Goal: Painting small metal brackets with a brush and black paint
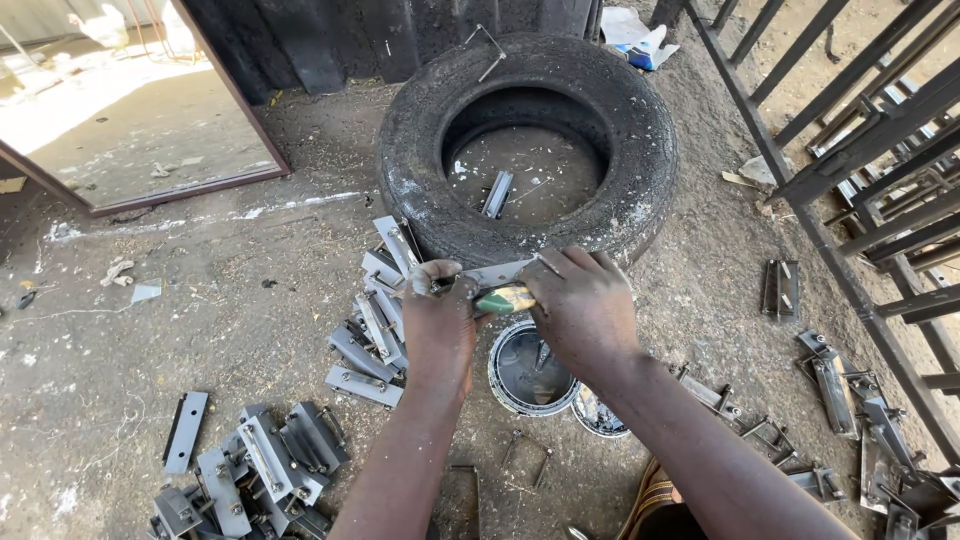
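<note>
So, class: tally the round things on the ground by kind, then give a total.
Tyre: 1
Open paint tin: 1
Tin lid: 1
Total: 3

Brush (505, 298) bristles hidden behind the right hand (583, 310); lower metal brackets (250, 470) cut off by the frame edge

Left hand (438, 318) grips grey metal bracket (497, 272); right hand (580, 305) holds paintbrush (505, 299) just under it, paint can (528, 368) below the fingers.
</note>
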